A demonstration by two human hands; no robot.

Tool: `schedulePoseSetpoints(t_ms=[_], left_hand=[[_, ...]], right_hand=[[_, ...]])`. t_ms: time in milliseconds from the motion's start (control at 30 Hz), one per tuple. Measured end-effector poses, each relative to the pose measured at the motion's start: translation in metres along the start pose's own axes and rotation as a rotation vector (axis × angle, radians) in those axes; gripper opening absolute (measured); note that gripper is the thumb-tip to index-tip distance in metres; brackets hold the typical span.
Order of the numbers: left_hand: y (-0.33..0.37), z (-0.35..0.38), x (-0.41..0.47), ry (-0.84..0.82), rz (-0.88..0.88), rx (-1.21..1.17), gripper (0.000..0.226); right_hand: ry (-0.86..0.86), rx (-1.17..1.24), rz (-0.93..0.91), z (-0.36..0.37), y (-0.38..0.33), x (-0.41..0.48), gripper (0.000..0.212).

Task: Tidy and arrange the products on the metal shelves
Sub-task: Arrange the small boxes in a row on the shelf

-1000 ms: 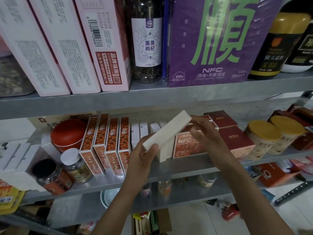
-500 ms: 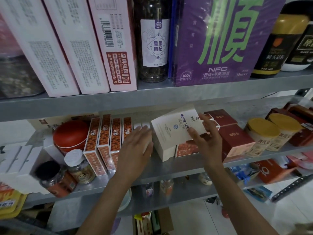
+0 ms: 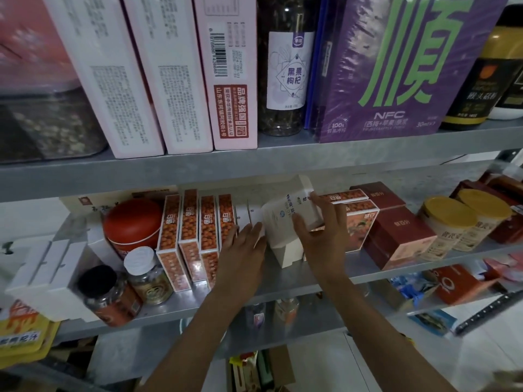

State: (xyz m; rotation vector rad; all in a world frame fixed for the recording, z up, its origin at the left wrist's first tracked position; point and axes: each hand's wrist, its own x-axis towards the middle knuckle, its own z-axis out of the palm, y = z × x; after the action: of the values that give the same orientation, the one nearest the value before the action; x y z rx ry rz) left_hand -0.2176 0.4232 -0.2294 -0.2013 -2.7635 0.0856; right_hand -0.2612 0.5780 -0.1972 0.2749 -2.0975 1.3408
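While right hand (image 3: 322,233) grips tilted white box (image 3: 280,215) | left hand (image 3: 240,250) flat, fingers straight

View: single, head-worn | Faces: forward and slightly down | Range: close to the grey metal middle shelf (image 3: 283,284) | Frame: grey metal upper shelf (image 3: 254,165) above, lower tier at bottom edge

Four upright orange-printed boxes (image 3: 188,230), two dark red boxes (image 3: 396,239), two yellow-lidded tubs (image 3: 447,219), one red tin (image 3: 131,219), three tall pale boxes (image 3: 181,80) on the upper shelf (image 3: 198,168).
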Motion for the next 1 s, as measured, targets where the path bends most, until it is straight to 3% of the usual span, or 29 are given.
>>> schedulePoseSetpoints(t_ms=[167,300,400,533,700,867,1000], left_hand=[[-0.002,-0.001,-0.003,-0.026,0.021,0.026,0.05],[-0.002,-0.004,-0.003,-0.021,0.053,0.025,0.048],[-0.001,-0.006,-0.003,-0.041,0.061,0.017,0.045],[-0.003,-0.005,-0.003,-0.059,0.051,-0.012,0.043],[-0.003,-0.008,-0.003,-0.111,0.048,-0.022,0.04],[-0.002,-0.015,-0.004,-0.124,0.061,0.025,0.035],[0.0,-0.018,-0.003,-0.118,0.082,0.031,0.039]], right_hand=[[-0.063,-0.115,-0.081,0.018,0.004,0.003,0.052],[-0.269,-0.249,-0.126,0.034,0.014,-0.001,0.056],[-0.315,-0.507,-0.19,0.045,0.024,-0.009,0.054],[-0.258,-0.735,-0.261,0.056,0.032,-0.014,0.087],[-0.212,-0.712,-0.296,0.055,0.039,-0.011,0.097],[-0.089,-0.598,-0.254,0.04,0.051,-0.031,0.066],[-0.062,-0.46,-0.211,0.034,0.058,-0.052,0.059]])
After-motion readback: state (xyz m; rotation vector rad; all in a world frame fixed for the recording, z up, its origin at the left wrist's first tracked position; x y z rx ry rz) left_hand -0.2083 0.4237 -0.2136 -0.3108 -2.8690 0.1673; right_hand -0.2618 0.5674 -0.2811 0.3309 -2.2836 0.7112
